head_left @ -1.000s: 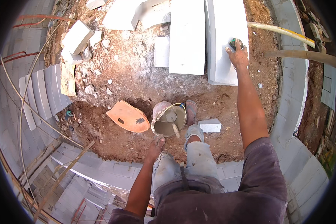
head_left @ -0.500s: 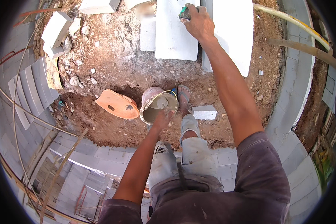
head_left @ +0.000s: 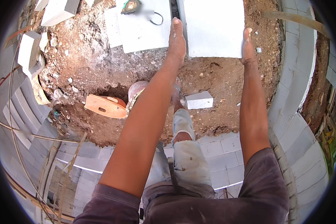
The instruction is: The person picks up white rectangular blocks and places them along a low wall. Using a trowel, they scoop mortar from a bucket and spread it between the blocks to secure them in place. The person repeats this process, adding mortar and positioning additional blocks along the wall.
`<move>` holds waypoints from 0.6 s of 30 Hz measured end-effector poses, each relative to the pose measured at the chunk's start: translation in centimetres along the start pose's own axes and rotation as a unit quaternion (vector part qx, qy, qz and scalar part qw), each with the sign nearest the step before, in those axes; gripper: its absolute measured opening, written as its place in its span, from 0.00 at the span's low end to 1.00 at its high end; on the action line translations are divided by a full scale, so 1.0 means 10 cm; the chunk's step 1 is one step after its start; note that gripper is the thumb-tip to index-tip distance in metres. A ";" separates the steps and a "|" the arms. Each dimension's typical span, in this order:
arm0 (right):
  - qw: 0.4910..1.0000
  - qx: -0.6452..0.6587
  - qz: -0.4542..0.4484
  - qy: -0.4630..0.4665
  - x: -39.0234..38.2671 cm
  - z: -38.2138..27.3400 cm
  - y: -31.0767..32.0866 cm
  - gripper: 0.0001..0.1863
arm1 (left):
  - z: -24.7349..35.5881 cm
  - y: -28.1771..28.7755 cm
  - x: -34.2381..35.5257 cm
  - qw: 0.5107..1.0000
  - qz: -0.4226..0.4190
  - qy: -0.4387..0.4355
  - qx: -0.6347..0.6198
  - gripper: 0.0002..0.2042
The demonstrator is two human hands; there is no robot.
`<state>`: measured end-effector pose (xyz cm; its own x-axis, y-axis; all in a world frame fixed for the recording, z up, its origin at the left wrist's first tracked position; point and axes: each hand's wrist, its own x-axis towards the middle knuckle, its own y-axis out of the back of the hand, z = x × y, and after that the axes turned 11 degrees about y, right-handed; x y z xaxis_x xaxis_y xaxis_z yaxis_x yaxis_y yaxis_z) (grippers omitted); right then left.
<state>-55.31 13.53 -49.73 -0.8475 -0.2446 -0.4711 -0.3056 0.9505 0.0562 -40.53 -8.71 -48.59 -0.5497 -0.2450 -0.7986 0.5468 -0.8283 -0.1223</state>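
Note:
A large white block (head_left: 214,30) lies on the soil ahead of me, with one hand at each side. My left hand (head_left: 177,43) is along its left edge, by the narrow gap beside a second white slab (head_left: 147,37). My right hand (head_left: 249,48) is against its right edge near the near corner. Both hands look closed on the block's sides, though most fingers are hidden. On the second slab rests a green and black tape measure (head_left: 130,6) with a dark wrist loop. My left forearm covers most of a mortar bucket (head_left: 137,89).
Beside the bucket lies an orange plastic piece (head_left: 105,106) with a slot. A small white block offcut (head_left: 199,100) sits near my foot. Several pale blocks (head_left: 29,50) stand at the left. Grey block walls (head_left: 291,86) curve around the trench; a strap-like strip (head_left: 295,20) crosses the right one.
My right hand has let go of the tape measure and moved to the block's right edge. My left hand has left the bucket and reached forward to the block's left edge. The view has shifted.

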 end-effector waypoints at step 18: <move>0.996 -0.005 -0.056 -0.072 -2.01 0.69 -0.18 0.61 | -1.00 0.44 -1.11 0.997 -0.017 0.073 -0.005 0.46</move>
<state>-34.80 18.08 -46.42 -0.7370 -0.3181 -0.5963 -0.3998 0.9166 0.0052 -25.76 -4.60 -46.15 -0.4714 -0.1403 -0.8707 0.5364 -0.8293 -0.1568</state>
